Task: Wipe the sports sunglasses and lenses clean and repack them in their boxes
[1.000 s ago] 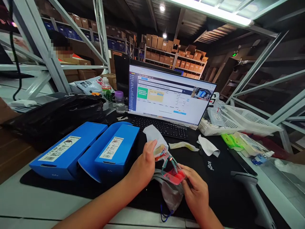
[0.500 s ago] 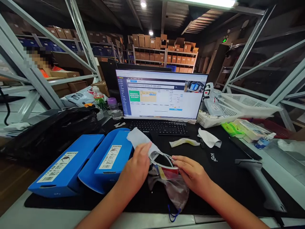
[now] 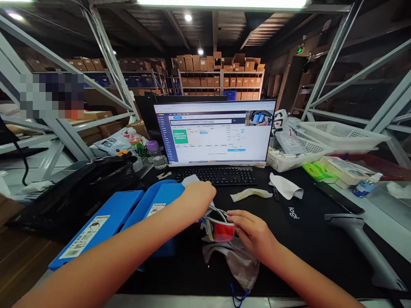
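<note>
A pair of sunglasses with a pale frame and a red lens is held low over the black desk mat. My right hand pinches the near right side of the frame. Closed beside the left part of the frame, my left hand has a white cloth showing behind it; its fingertips are mostly hidden. Beneath the glasses lies a grey drawstring pouch with a blue cord. Two blue boxes with white labels stand at left, partly covered by my left forearm.
A monitor and keyboard stand ahead. At right are a grey barcode scanner, a white sheet, a paper strip and white baskets. A black plastic bag and purple-capped bottle are at left. Another person is behind the left frame.
My left hand has turned and moved up and inward, now hiding most of the white cloth. My left forearm has swung across the blue boxes. The right hand keeps its hold.
</note>
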Available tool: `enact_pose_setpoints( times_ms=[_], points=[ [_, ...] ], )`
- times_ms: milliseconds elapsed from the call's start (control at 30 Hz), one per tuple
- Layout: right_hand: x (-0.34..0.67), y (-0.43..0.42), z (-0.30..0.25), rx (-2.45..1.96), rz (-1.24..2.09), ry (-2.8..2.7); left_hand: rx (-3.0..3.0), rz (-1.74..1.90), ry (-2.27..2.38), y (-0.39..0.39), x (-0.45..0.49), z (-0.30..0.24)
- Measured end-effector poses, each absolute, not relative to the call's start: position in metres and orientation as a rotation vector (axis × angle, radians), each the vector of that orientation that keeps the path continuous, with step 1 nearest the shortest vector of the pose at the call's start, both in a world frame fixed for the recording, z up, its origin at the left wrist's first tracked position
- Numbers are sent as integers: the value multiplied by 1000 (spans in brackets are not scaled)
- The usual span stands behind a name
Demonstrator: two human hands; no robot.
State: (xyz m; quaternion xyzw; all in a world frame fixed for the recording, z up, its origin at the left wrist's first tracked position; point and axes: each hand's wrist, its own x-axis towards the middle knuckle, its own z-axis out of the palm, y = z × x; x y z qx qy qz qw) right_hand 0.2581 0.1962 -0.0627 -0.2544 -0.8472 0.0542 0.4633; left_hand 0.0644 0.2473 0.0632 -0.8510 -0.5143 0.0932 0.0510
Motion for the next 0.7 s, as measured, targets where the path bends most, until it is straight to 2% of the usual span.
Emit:
enact_pose_setpoints(
  times_ms=[200, 400, 467, 567, 633, 700],
  points=[
    [259, 201, -64, -658, 243, -2013, -2720, 287, -1524, 262, 67, 50],
    [264, 205, -70, -707, 408, -1911, -3085, -35, -1356, 275, 53, 51],
    [266, 208, -73, -764, 499, -1829, -2993, -361, -1463, 270, 42, 44],
    [268, 213, -79, -894, 694, -1651, -2553, -1029, -1840, 247, 22, 23],
    [269, 215, -82, -955, 832, -1534, -2347, -1088, -2082, 228, 14, 6],
    [268, 216, -85, -972, 937, -1451, -2342, -852, -2196, 212, 15, -9]
  ],
)
